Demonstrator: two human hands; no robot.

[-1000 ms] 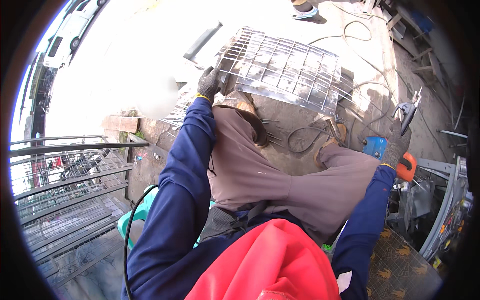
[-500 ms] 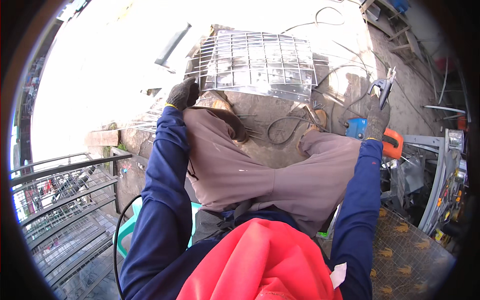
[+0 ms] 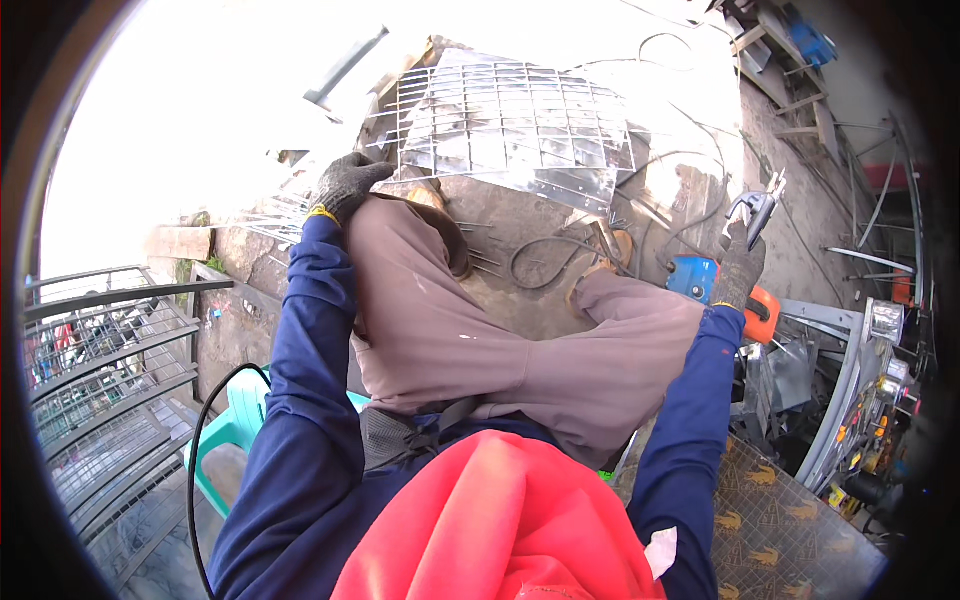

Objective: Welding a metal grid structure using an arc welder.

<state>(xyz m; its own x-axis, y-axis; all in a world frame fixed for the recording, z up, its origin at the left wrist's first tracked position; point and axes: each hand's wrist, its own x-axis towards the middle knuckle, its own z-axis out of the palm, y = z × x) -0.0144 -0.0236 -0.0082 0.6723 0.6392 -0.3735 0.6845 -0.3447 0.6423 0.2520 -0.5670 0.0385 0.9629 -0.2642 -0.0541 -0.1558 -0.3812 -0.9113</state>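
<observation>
My left hand (image 3: 345,186), in a dark knit glove with a yellow cuff, is over my left knee. Its fingers stretch toward the near left corner of a welded wire grid (image 3: 535,118), just short of it as far as I can see. The grid lies on a shiny metal sheet (image 3: 575,187) on the ground, in strong glare. Out to the right, my gloved right hand (image 3: 740,268) is closed around a welding electrode holder (image 3: 762,208), its jaws pointing up and away. I cannot make out a rod in the jaws.
A blue and orange machine (image 3: 693,278) stands under my right hand. A black cable (image 3: 528,282) loops between my feet. Thin rods (image 3: 280,218) lie beyond my left arm, near a metal rack (image 3: 110,375). Metal scraps and tools (image 3: 870,400) crowd the right side.
The grid has shifted right and turned slightly on the sheet. My left hand has drawn a little left, its fingers straighter. My right hand keeps the electrode holder; the whole view has shifted slightly.
</observation>
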